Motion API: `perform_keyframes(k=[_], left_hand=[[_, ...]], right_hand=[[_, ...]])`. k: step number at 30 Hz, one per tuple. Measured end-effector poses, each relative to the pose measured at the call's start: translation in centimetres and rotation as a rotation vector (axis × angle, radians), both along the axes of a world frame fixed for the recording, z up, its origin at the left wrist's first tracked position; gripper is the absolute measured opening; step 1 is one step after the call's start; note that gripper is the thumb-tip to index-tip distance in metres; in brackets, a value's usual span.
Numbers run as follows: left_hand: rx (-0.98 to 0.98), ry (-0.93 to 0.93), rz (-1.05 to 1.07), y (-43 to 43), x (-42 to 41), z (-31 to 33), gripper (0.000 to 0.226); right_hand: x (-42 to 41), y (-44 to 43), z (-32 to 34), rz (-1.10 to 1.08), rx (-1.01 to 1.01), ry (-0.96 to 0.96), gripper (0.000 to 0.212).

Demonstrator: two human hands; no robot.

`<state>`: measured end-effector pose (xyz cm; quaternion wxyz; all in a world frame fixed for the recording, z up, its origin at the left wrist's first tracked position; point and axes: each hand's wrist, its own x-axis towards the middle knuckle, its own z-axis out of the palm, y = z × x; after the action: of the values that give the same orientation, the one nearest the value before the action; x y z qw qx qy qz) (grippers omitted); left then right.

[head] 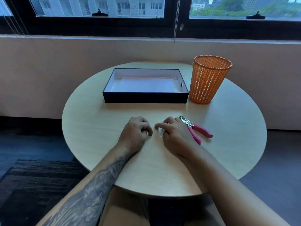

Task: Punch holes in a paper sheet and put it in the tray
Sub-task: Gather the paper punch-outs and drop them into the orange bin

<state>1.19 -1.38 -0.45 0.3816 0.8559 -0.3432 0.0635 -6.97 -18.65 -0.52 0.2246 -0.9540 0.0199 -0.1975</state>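
Observation:
A white paper sheet (145,86) with small holes near its right edge lies flat inside the black tray (145,97) at the back of the table. The pink-handled hole punch (196,130) lies on the table, touching the outer side of my right hand (174,134). That hand's fingertips are pinched together on small white paper bits (159,131) on the tabletop. My left hand (135,132) rests just left of the bits, fingers curled in, with nothing visible in it.
An orange mesh basket (210,79) stands upright right of the tray, almost touching it. The round wooden table (91,121) sits against a low wall under a window. Dark floor and a rug lie to the left.

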Motion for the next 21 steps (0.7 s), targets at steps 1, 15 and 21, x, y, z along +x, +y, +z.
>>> perform_keyframes(k=[1, 15, 21], left_hand=[[0.014, -0.012, -0.010, 0.0, 0.0, 0.0, 0.034], [0.015, 0.029, -0.005, -0.1, 0.2, -0.2, 0.029], [0.006, -0.010, -0.057, 0.0, 0.2, -0.4, 0.038]], right_hand=[[0.0, 0.0, 0.0, 0.006, -0.014, -0.003, 0.047], [-0.8, -0.3, -0.1, -0.069, 0.328, -0.033, 0.024], [-1.1, 0.1, 0.1, -0.042, 0.271, -0.040, 0.033]])
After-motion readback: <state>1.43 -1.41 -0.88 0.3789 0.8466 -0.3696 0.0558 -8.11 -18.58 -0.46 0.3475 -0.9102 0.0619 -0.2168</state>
